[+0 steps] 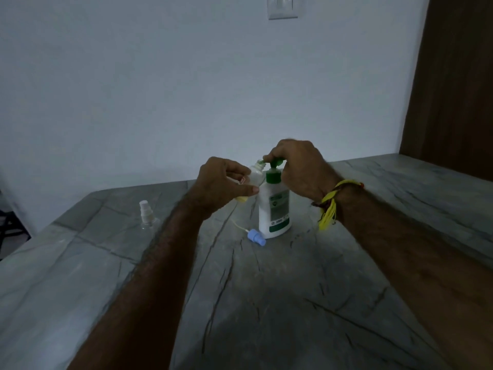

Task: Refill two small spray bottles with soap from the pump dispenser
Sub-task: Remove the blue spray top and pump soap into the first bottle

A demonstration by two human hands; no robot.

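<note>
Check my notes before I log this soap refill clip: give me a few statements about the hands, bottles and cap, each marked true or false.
1. The left hand holds a small open bottle up to the dispenser spout. True.
2. The right hand rests flat on the table. False: it is on top of the pump dispenser.
3. The blue spray cap is screwed on. False: it lies on the table.
4. A second spray bottle stands at the left, capped. True.

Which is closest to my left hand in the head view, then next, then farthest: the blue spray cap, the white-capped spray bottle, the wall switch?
From the left hand:
1. Blue spray cap, on the table just below it.
2. White-capped spray bottle, standing to its left.
3. Wall switch, high on the wall.
</note>
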